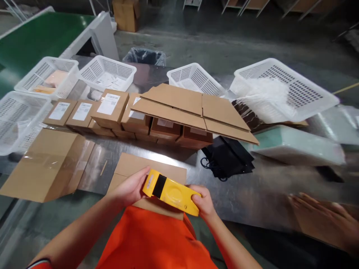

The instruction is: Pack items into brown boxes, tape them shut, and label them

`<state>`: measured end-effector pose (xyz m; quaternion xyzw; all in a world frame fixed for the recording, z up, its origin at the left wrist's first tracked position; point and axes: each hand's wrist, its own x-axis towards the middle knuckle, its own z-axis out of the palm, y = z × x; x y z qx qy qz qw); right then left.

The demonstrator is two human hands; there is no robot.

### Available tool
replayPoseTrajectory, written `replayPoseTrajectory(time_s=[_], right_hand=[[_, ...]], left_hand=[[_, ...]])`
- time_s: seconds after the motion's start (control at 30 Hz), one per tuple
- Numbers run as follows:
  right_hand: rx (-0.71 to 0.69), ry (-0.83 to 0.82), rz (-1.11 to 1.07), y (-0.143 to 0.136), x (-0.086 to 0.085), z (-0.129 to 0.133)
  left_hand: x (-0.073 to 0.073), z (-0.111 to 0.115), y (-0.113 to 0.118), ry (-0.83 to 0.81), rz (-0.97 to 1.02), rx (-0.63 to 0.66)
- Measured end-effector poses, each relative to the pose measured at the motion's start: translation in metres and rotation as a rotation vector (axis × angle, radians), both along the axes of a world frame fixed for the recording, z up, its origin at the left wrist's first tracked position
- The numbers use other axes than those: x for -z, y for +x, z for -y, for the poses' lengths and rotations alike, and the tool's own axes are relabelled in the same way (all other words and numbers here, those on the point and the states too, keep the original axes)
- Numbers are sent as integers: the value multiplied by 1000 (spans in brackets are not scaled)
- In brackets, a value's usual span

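Note:
Above an open cardboard box (151, 160) at the table's near edge, a flat yellow case (175, 194) is held level between both hands. It has a black band, a round raised part and a barcode-like label at its left end. My left hand (136, 186) is closed on that labelled end. On the opposite end, my right hand (204, 201) grips with the thumb on top and the fingers beneath. The case and my hands hide part of the box.
Labelled cartons (109, 108) stand in rows, with flattened cardboard (193, 108) over some. White baskets (283, 89) line the back. Black paper bags (230, 157) lie right of centre, a larger open carton (45, 164) left. Another person's hands (325, 209) hold cardboard at far right.

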<state>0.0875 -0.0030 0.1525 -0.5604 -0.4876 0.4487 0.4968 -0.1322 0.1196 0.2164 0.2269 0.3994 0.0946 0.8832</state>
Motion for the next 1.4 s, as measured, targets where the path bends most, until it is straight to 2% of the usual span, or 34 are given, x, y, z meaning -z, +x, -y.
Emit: replayPoseTrajectory(time_s=[0.17,0.23,0.33,0.43,0.5,0.67,0.73,0.83,0.93,1.13,1.23,1.3,1.4], right_hand=[[7,44,-78,1,6,2],[19,46,-112,1,5,4],[56,18,-104,1,1,5],[49,16,-86,2,-2,5],[50,11,-70,4,-1,5],[97,-13,6,8,1,8],[87,-2,47,8,0,8],[56,24,83,5,-6,5],[31,45,89,3,-11,3],[47,45,124,5,-14,2],[43,46,152,5,-13,1],[30,57,158,4,-14,0],[-1,63,155,5,-17,-1]], left_hand=[[24,5,3,-143,11,-31],[36,12,8,-98,31,-50],[44,19,16,75,-32,-101],[41,17,20,245,-156,-164],[38,14,18,299,-160,-206],[44,17,11,141,-51,-225],[48,21,12,121,-67,-238],[47,25,16,256,-158,-341],[41,26,18,387,-182,-417],[38,20,11,171,-171,-331],[41,18,10,152,-174,-322],[41,21,13,232,-192,-347],[38,26,17,522,-301,-399]])
